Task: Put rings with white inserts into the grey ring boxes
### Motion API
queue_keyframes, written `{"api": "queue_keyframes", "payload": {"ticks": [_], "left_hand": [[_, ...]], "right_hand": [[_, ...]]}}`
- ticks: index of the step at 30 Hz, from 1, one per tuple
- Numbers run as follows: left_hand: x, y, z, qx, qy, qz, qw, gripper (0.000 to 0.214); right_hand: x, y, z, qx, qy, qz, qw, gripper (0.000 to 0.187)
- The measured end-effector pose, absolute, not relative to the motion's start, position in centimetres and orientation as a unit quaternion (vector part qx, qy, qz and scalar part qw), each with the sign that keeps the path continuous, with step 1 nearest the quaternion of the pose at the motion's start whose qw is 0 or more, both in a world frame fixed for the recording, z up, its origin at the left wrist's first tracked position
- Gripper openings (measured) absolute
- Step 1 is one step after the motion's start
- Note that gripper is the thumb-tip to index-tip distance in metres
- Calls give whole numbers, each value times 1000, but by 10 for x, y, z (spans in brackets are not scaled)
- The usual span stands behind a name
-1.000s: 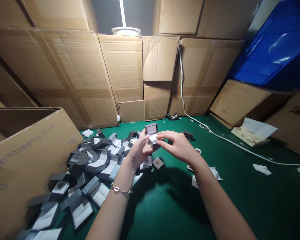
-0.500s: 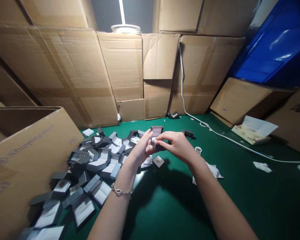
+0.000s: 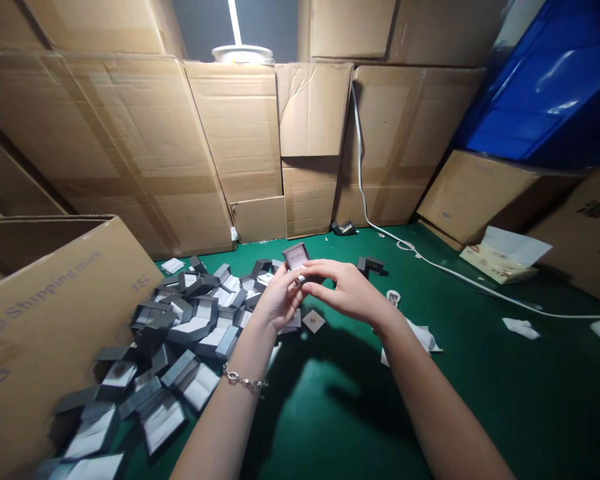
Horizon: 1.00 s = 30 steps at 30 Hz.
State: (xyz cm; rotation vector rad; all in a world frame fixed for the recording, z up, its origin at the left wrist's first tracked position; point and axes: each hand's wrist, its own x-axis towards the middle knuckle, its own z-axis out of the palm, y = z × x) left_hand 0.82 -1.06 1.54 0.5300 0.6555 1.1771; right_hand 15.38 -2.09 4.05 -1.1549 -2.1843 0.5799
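Observation:
A small dark jewelry box (image 3: 296, 256) with its lid raised and a pale inside is held up above the green table. My left hand (image 3: 279, 299) grips it from the left and below. My right hand (image 3: 337, 283) curves over its right side, fingers and thumb closed around that edge. The fingers partly hide the box, so its contents do not show clearly. Just below the hands, a white square card (image 3: 314, 321) with a small tan spot lies on the table. To the left spreads a heap of similar open boxes (image 3: 195, 320) with white lining.
A large open carton (image 3: 65, 293) stands at the left, and stacked cartons (image 3: 235, 133) wall the back. A white cable (image 3: 460, 277) crosses the right side near a tissue pack (image 3: 500, 260). Crumpled white paper (image 3: 423, 337) lies by my right forearm.
The box has tilted and shifted slightly left. My right hand has moved from pinching something white at the box's inside to wrapping around its right side. The view has shifted slightly.

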Motion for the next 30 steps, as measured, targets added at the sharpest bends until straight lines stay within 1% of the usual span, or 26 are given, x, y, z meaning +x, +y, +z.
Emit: {"api": "queue_keyframes", "payload": {"ticks": [3, 5, 6, 8, 10, 11, 13, 15, 17, 19, 21, 23, 26, 28, 30], "left_hand": [[11, -7, 9, 279, 299, 557, 723, 29], [12, -5, 3, 340, 287, 583, 680, 38], [12, -4, 1, 375, 269, 595, 657, 44], [11, -3, -3, 436, 225, 600, 632, 57], [10, -2, -3, 475, 190, 582, 632, 64], [10, -2, -3, 483, 187, 573, 635, 65], [9, -3, -3, 480, 219, 550, 647, 64], [8, -3, -4, 471, 275, 493, 678, 62], [8, -4, -5, 464, 320, 432, 704, 56], [9, -4, -5, 459, 353, 413, 703, 50], [10, -4, -4, 446, 385, 426, 687, 48], [9, -3, -3, 435, 402, 441, 674, 50], [4, -1, 1, 453, 414, 457, 643, 50], [-3, -1, 5, 504, 433, 446, 599, 46], [-12, -4, 11, 569, 492, 418, 509, 47]], "right_hand": [[154, -13, 35, -472, -773, 232, 355, 38], [154, -8, 30, -544, -713, 231, 378, 39], [154, -6, 28, -578, -688, 243, 366, 43], [155, -4, 27, -605, -669, 316, 294, 57], [157, -4, 28, -580, -666, 409, 227, 67], [157, -4, 30, -565, -663, 442, 213, 67], [159, -6, 33, -554, -656, 460, 226, 64], [160, -6, 34, -554, -656, 443, 256, 60], [161, -6, 34, -557, -664, 414, 279, 62], [160, -5, 32, -555, -672, 399, 285, 65], [158, -5, 31, -552, -676, 402, 278, 65], [152, -7, 30, -559, -669, 401, 282, 62], [141, -8, 26, -567, -648, 392, 325, 58], [135, -6, 20, -543, -638, 418, 350, 59], [131, -3, 11, -518, -623, 464, 359, 59]]}}
